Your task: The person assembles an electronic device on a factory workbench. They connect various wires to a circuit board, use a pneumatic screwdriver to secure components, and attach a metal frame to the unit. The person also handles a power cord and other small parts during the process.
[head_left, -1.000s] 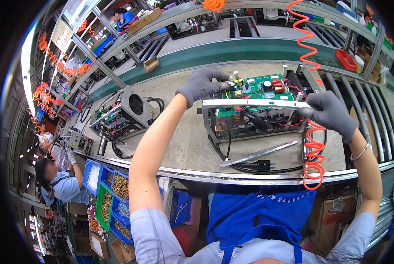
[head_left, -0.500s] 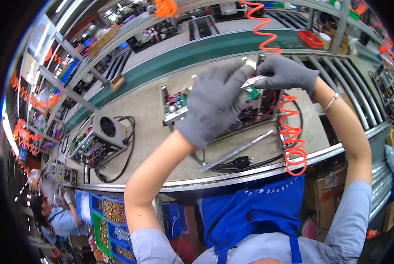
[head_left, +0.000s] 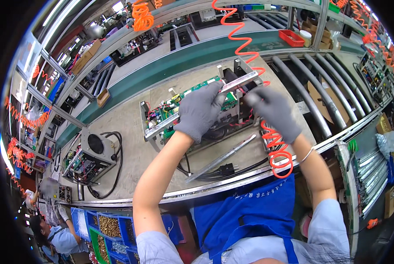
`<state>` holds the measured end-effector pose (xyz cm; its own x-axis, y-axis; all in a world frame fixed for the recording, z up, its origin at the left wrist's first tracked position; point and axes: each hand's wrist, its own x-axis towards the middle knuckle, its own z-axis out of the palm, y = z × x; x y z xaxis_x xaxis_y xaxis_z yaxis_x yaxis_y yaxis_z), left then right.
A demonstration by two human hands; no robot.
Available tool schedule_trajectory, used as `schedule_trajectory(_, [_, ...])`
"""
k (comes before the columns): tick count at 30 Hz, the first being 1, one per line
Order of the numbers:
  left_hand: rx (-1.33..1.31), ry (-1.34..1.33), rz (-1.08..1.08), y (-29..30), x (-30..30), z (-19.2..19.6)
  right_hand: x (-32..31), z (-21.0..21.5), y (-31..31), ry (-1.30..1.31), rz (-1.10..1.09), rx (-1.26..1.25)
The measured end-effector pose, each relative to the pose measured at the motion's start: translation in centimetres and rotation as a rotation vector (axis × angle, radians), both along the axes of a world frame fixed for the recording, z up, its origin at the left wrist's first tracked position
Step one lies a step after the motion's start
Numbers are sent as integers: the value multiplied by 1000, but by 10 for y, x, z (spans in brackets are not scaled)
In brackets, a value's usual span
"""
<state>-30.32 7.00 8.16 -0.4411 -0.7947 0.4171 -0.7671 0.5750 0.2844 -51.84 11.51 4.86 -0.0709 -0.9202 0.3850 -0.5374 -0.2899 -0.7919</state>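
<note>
My left hand (head_left: 201, 108), in a grey glove, is closed around a long silver metal bar (head_left: 241, 81). The bar lies slantwise across the top of an open metal chassis, with a green circuit board (head_left: 191, 93) and coloured wires beneath it. The glove hides the bar's middle. Beside the chassis's right end is my right hand (head_left: 276, 113), also gloved and blurred by motion. Its fingertips point at the chassis, and I cannot make out anything in them. On the bench in front lies a second metal bar (head_left: 223, 157), next to a black power plug (head_left: 227, 169).
A coiled orange hose (head_left: 279, 160) hangs over the bench's front edge. A second unit with a fan (head_left: 95, 144) and a black cable stands left. Steel rollers (head_left: 305, 94) run on the right. Blue bins of screws (head_left: 109, 225) sit at lower left, near another person (head_left: 60, 235).
Both hands have come down from above the chassis. The metal bar now rests across its top. My right hand has moved off the bar, and the head view has shifted.
</note>
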Motion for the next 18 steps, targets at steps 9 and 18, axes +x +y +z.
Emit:
schedule_trajectory(9, [-59, 47, -62, -2, -4, -8, 102, -70, 14, 120, 343, -241])
schedule_trajectory(18, [-187, -30, -14, -4, -4, -18, 109, -131, -12, 542, 348, 68])
